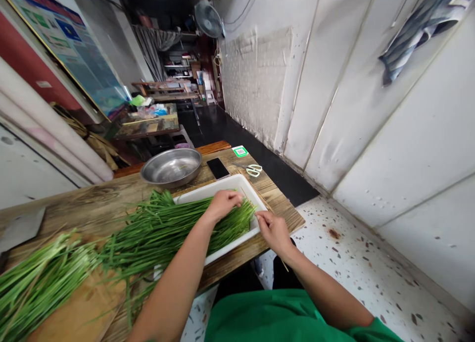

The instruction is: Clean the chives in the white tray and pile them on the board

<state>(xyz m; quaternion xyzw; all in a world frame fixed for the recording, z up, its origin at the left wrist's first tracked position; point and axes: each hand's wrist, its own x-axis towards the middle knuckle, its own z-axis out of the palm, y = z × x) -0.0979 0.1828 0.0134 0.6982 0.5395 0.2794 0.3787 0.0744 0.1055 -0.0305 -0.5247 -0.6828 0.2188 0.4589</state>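
Pale wall panels point(345, 109) run along the right of a narrow room, beside a speckled floor point(319, 245). On the wooden worktop point(92, 198), long green stalks point(163, 228) lie with one end inside a white tray point(211, 189), the rest spilling past its left side. Over the stalks in the tray is the left hand point(222, 205), its fingers curled; whether they grip anything I cannot tell. At the tray's right end, the right hand point(275, 231) has its fingers pinched together on a thin straw-coloured strand point(285, 266), which pokes out below. Behind the tray are a metal bowl point(166, 167), a black phone point(217, 168), pale-handled scissors point(254, 171) and a green card point(240, 151). Farther left, a second bunch point(40, 282) lies partly over a cutting board point(91, 302).
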